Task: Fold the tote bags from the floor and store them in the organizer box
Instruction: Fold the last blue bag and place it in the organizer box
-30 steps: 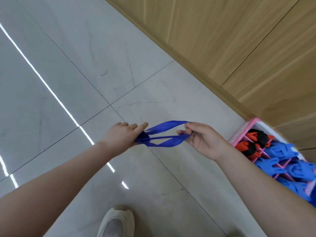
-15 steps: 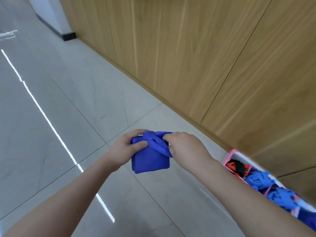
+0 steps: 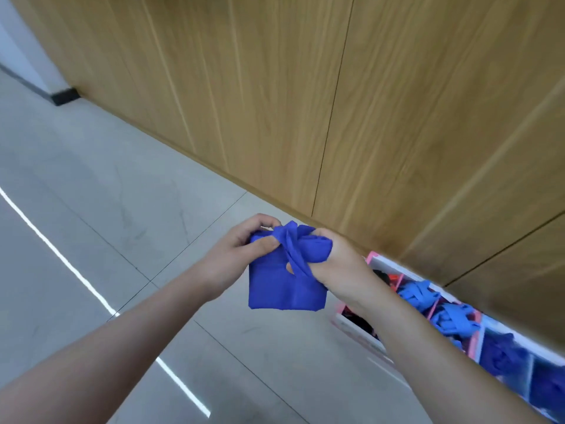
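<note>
Head view: the folded blue tote bag (image 3: 284, 286) is held in the air above the tiled floor (image 3: 91, 228), gripped at its upper left corner by the left hand (image 3: 241, 255), while the right hand (image 3: 339, 264) clenches its handle straps (image 3: 293, 252) and upper right portion. The pink organizer box (image 3: 371, 258), holding blue and red-black bundles in its compartments, sits on the floor against the wooden wall (image 3: 305, 102), just right of the right forearm.

Both forearms extended, left hand (image 3: 241, 252) and right hand (image 3: 336, 261) gripping (fingers curled)
</note>
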The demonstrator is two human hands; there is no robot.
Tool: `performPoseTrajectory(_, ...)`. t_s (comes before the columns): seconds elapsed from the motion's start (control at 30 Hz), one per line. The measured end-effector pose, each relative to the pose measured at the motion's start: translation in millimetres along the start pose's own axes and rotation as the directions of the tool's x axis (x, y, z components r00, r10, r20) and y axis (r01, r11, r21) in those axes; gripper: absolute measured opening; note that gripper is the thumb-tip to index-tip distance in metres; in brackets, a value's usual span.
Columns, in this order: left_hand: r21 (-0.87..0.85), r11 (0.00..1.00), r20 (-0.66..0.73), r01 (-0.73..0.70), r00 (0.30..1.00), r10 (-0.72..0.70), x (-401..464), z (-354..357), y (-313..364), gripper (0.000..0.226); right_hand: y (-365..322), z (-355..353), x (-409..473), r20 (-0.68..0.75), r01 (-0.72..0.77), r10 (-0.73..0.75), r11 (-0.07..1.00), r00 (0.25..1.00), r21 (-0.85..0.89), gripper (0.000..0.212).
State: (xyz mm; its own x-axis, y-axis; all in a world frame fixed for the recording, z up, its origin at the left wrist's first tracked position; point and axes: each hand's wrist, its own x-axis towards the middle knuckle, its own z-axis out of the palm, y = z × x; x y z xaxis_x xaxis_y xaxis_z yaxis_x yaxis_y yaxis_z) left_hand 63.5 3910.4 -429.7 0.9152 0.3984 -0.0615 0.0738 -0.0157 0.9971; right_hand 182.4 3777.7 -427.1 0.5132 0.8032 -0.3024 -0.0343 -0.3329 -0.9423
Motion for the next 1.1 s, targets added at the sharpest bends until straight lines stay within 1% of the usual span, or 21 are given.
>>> performPoseTrajectory(0.07, 0.067, 0.997, 0.096, 0.038, 0.994, -0.045, 12.6, 18.7, -0.3, 0.020, 10.9, -21.6, -4.4, -0.075, 0.006, -0.023, 0.974, 0.997, -0.225, 0.032)
performPoseTrajectory(0.13, 0.157, 0.986, 0.153, 0.052, 0.985, -0.076, 25.3, 41.6, -4.4, 0.031, 20.4, -37.6, -10.8, -0.117, 0.023, -0.099, 0.851, 0.988, -0.524, 0.030)
performPoseTrajectory(0.17, 0.251, 0.967, 0.178, 0.035, 0.981, -0.082, 31.2, 54.6, -7.9, 0.038, 24.7, -44.0, -15.4, -0.112, 0.054, -0.150, 0.798, 0.982, -0.600, 0.028)
performPoseTrajectory(0.23, 0.518, 0.846, 0.268, -0.128, 0.963, -0.019, 41.7, 78.3, -18.2, 0.047, 36.2, -56.1, -23.0, -0.113, 0.087, -0.204, 0.769, 0.972, -0.633, 0.030)
performPoseTrajectory(0.27, 0.585, 0.781, 0.329, -0.217, 0.944, 0.016, 45.9, 89.0, -23.9, 0.047, 42.2, -64.1, -26.7, -0.142, 0.075, -0.207, 0.779, 0.968, -0.622, 0.032)
performPoseTrajectory(0.3, 0.602, 0.753, 0.379, -0.265, 0.925, 0.022, 49.3, 97.5, -30.1, 0.048, 48.1, -74.1, -31.4, -0.181, 0.056, -0.200, 0.806, 0.963, -0.589, 0.033)
performPoseTrajectory(0.43, 0.532, 0.806, 0.424, -0.259, 0.906, 0.012, 57.1, 127.2, -48.1, 0.048, 77.2, -104.4, -51.7, -0.318, 0.029, -0.173, 0.911, 0.932, -0.412, 0.032)
performPoseTrajectory(0.5, 0.512, 0.811, 0.396, -0.283, 0.916, 0.070, 59.1, 143.4, -52.9, 0.045, 92.2, -105.3, -61.4, -0.447, 0.056, -0.236, 0.924, 0.863, -0.379, 0.030)
performPoseTrajectory(0.53, 0.509, 0.804, 0.381, -0.308, 0.918, 0.110, 59.7, 151.5, -53.9, 0.043, 99.9, -104.6, -66.1, -0.523, 0.056, -0.305, 0.897, 0.796, -0.438, 0.028)
performPoseTrajectory(0.6, 0.498, 0.797, 0.330, -0.340, 0.925, 0.188, 61.1, 164.7, -57.4, 0.038, 117.5, -107.7, -75.9, -0.680, -0.025, -0.397, 0.853, 0.616, -0.521, 0.024)
performPoseTrajectory(0.63, 0.498, 0.793, 0.301, -0.350, 0.928, 0.221, 62.0, 169.9, -59.3, 0.037, 125.4, -112.1, -81.6, -0.752, -0.092, -0.365, 0.868, 0.549, -0.489, 0.022)
performPoseTrajectory(0.67, 0.507, 0.781, 0.292, -0.364, 0.925, 0.242, 62.8, 175.8, -61.4, 0.036, 131.6, -117.5, -87.5, -0.788, -0.132, -0.283, 0.900, 0.547, -0.415, 0.021)
performPoseTrajectory(0.7, 0.520, 0.764, 0.305, -0.382, 0.918, 0.252, 62.8, 182.7, -63.2, 0.033, 137.5, -122.4, -92.5, -0.777, -0.128, -0.170, 0.943, 0.607, -0.306, 0.023)
performPoseTrajectory(0.77, 0.530, 0.735, 0.356, -0.423, 0.898, 0.260, 61.4, 197.5, -66.5, 0.028, 145.3, -127.4, -101.8, -0.651, -0.068, 0.069, 0.997, 0.756, 0.027, 0.029)
performPoseTrajectory(0.8, 0.524, 0.727, 0.387, -0.444, 0.884, 0.261, 61.1, 204.6, -67.5, 0.025, 148.1, -129.4, -106.1, -0.607, -0.052, 0.150, 0.983, 0.780, 0.176, 0.032)
performPoseTrajectory(0.83, 0.519, 0.718, 0.419, -0.464, 0.870, 0.259, 61.2, 210.8, -67.7, 0.024, 150.2, -131.8, -110.3, -0.606, -0.041, 0.203, 0.962, 0.769, 0.270, 0.034)
performPoseTrajectory(0.9, 0.497, 0.717, 0.454, -0.489, 0.850, 0.266, 62.8, 220.8, -66.7, 0.022, 152.7, -136.9, -119.9, -0.622, -0.004, 0.277, 0.916, 0.732, 0.402, 0.034)
performPoseTrajectory(0.93, 0.472, 0.748, 0.439, -0.466, 0.860, 0.259, 63.2, 225.8, -65.4, 0.019, 153.0, -140.1, -125.0, -0.627, 0.045, 0.311, 0.873, 0.714, 0.485, 0.035)
performPoseTrajectory(1.03, 0.298, 0.925, 0.298, -0.236, 0.944, 0.145, 59.3, 245.1, -60.3, 0.021, 151.6, -153.2, -137.6, -0.594, 0.301, 0.290, 0.650, 0.750, 0.698, 0.042)
performPoseTrajectory(1.07, 0.242, 0.956, 0.259, -0.163, 0.961, 0.098, 57.4, 252.7, -60.5, 0.025, 151.6, -158.0, -140.8, -0.597, 0.349, 0.253, 0.617, 0.762, 0.706, 0.044)
performPoseTrajectory(1.1, 0.207, 0.972, 0.232, -0.109, 0.971, 0.060, 56.2, 259.6, -62.7, 0.029, 153.5, -163.6, -143.2, -0.609, 0.349, 0.235, 0.642, 0.757, 0.682, 0.045)
